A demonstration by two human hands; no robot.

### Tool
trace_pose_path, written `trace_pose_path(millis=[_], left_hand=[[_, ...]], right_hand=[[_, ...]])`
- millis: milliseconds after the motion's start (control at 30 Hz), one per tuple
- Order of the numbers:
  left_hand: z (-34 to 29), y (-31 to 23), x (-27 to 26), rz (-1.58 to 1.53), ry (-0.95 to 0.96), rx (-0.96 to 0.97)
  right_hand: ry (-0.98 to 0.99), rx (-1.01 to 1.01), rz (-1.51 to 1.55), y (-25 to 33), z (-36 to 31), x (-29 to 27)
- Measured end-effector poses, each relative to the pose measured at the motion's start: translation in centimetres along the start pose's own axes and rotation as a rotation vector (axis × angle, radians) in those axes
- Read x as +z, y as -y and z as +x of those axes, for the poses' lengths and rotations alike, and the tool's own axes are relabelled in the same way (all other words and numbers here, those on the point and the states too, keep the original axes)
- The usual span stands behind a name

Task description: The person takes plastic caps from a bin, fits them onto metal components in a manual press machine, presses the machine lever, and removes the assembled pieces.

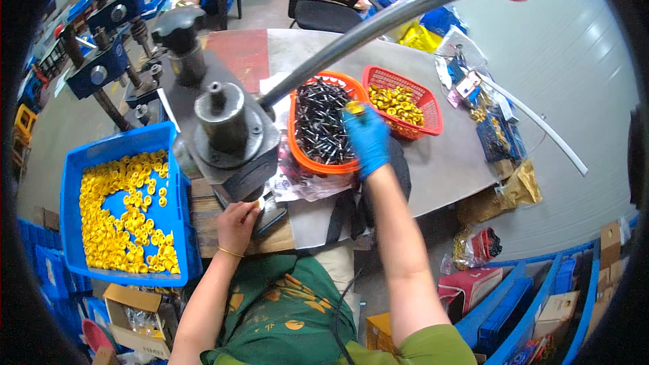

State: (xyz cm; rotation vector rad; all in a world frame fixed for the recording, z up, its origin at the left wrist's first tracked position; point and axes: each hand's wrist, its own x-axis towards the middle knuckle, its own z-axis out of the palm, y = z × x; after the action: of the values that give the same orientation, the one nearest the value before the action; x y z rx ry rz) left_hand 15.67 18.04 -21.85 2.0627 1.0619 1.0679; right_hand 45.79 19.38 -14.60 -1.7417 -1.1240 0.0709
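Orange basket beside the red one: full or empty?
Looks well filled: black pieces hide the floor of the orange basket; their depth I cannot tell.

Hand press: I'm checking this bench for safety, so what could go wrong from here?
The bare left hand is close to the hand press; it might get pinched if the lever moved. The gloved right hand holds a yellowish piece beside the black pins; if dropped, it could fall among them.

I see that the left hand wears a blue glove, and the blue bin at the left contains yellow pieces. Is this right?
Not quite: the right hand wears the blue glove, as the head view shows; the blue bin at the left does contain yellow pieces.
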Motion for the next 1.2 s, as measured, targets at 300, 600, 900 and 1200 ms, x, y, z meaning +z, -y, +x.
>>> trace_pose_path(millis=[300,600,900,1200], left_hand=[[-1.7,1.6,-0.7,-1.034,-0.201,-0.784],[-2.7,2.3,-3.2,-1.272,-0.201,-0.903],[-2.8,2.0,-3.7,-1.312,-0.131,-0.962],[-3.2,2.6,-5.4,-1.31,-0.155,-0.933]], right_hand=[[0.374,-0.12,-0.188,-2.2,0.8,-0.6],[0.184,-0.385,-0.526,-1.9,-1.1,5.0],[0.554,0.058,0.242,5.0,-14.2,7.1],[0.626,-0.236,0.112,5.1,-16.2,10.7]])
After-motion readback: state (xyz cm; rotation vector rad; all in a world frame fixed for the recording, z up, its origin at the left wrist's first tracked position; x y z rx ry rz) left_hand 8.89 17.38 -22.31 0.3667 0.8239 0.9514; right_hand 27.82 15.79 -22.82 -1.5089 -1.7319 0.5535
